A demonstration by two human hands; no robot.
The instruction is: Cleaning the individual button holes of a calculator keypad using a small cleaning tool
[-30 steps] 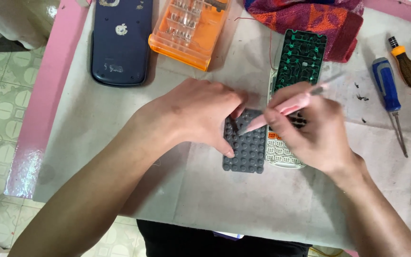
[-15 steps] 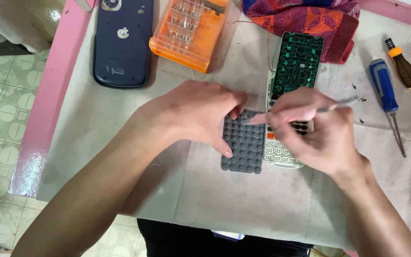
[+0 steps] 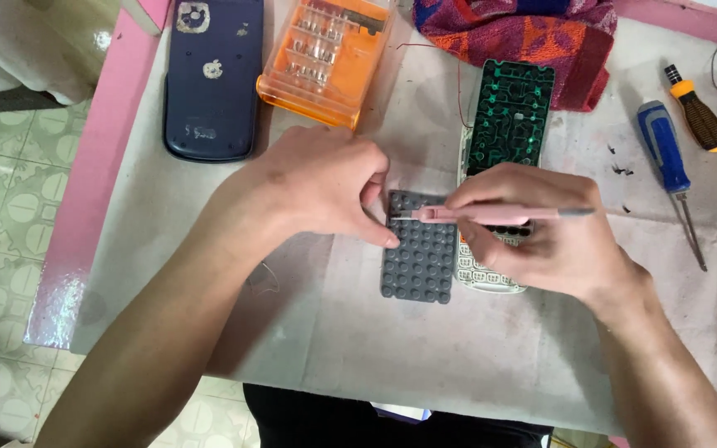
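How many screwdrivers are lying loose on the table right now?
2, both at the right side: a blue-handled screwdriver and, beyond it, a shorter black-and-orange screwdriver. The orange case may hold more bits.

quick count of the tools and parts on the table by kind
screwdrivers: 2 (blue, orange-and-black)
pink tool in right hand: 1
grey rubber keypad under left hand: 1
green circuit board: 1
orange bit case: 1
dark blue back cover: 1
total: 7

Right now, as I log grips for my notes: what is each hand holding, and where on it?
Right hand pinches a pink tool around its middle. Left hand presses fingertips on the grey keypad mat's upper left edge.
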